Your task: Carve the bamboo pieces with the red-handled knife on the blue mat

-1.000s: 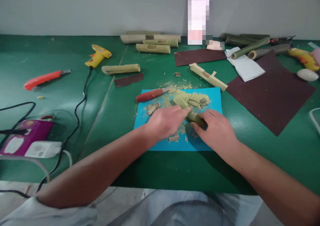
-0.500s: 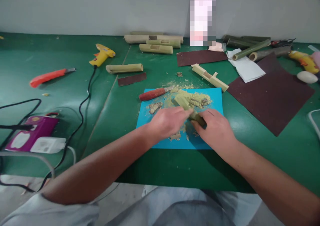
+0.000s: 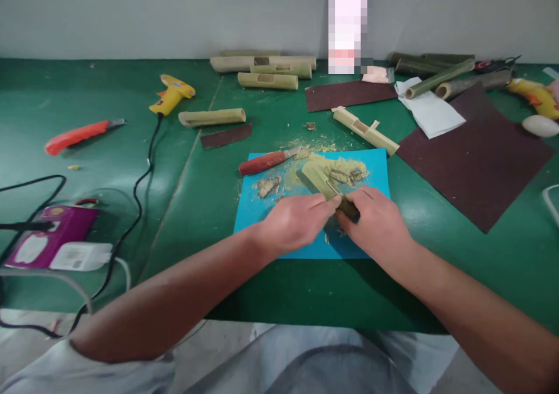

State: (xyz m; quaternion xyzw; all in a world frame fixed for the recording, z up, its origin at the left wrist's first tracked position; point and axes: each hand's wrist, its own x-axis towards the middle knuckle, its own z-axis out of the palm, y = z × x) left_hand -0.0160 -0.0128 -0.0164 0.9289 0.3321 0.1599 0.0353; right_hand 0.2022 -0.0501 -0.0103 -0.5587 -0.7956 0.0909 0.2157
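A pale green bamboo tube (image 3: 315, 177) lies tilted over the blue sheet (image 3: 253, 222), a cut opening along its upper side. At its near, darker end my right hand (image 3: 378, 219) is closed around it. My left hand (image 3: 297, 222) is closed too, its thumb and fingers pressed on the tube's middle beside the opening; whether anything small sits under those fingers is hidden. Yellowish dust (image 3: 336, 166) and crumpled brown scraps (image 3: 268, 187) are strewn about the tube. Left of it rests a red-handled knife (image 3: 264, 163), blade pointing right.
Behind the sheet is a notched bamboo piece (image 3: 364, 131); more bamboo tubes (image 3: 268, 81) line the wall. Brown sheets (image 3: 476, 161) and white paper (image 3: 437, 114) lie right. A yellow glue gun (image 3: 172, 97), orange cutter (image 3: 78, 138) and purple power block (image 3: 56, 237) with cords are left.
My left hand has slid a little along the tube toward me and its near end. My right hand keeps its hold there. The whole view has shifted slightly.
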